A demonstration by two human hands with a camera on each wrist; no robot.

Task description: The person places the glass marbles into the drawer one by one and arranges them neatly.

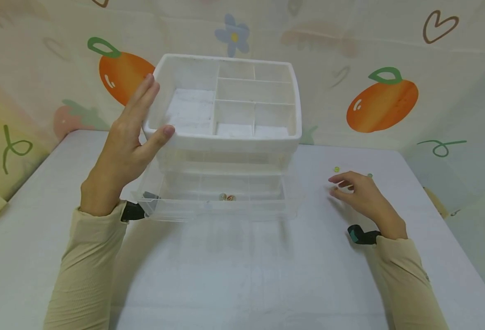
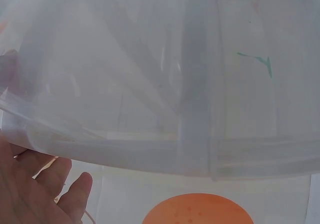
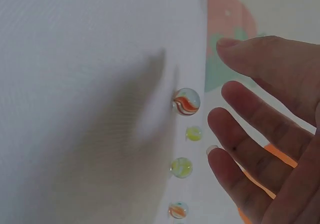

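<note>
My left hand (image 1: 124, 142) rests on the left front corner of a white plastic organizer box (image 1: 230, 143), thumb on the rim and fingers straight along the side. Below the divided top tray, a clear drawer (image 1: 226, 211) is pulled out, with a pale marble (image 1: 222, 197) and a brownish marble (image 1: 231, 198) inside. To the box's right, my right hand (image 1: 362, 192) hovers over the table with loosely bent fingers, holding nothing. Near its fingertips in the right wrist view are an orange-striped marble (image 3: 186, 102), two yellow-green marbles (image 3: 181, 168) and a smaller orange-streaked marble (image 3: 178, 210).
A white cloth covers the table (image 1: 234, 275). Behind it hangs a printed curtain (image 1: 329, 59) with oranges, hearts and flowers. A dark piece (image 1: 150, 196) shows at the drawer's left end beside my left wrist strap (image 1: 133, 211).
</note>
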